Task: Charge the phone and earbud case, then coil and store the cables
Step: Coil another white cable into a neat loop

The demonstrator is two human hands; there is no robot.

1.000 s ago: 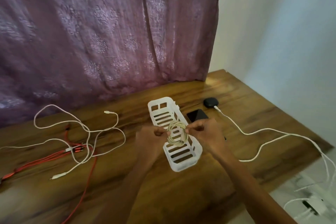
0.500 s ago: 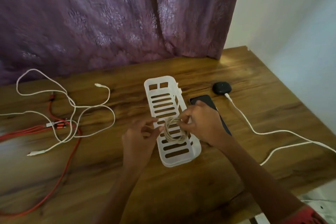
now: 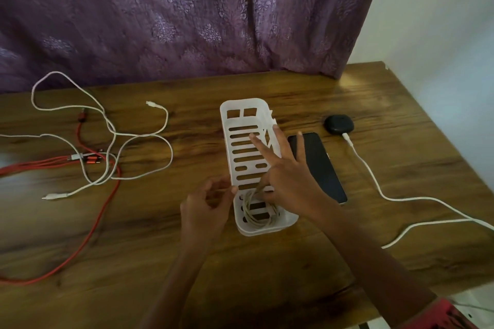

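Behind wood tbl (image 3: 267,275): purple curtain (image 3: 187,8).

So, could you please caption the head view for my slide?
Right hand pinches a coiled cable in the basket; left hand hovers beside its rim.

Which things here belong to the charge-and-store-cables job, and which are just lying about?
Job: coiled white cable in white slotted plastic basket; black phone; black oval earbud case with white charging cable; loose white cables; red braided cable.
Not part of it: purple patterned curtain; wooden table.
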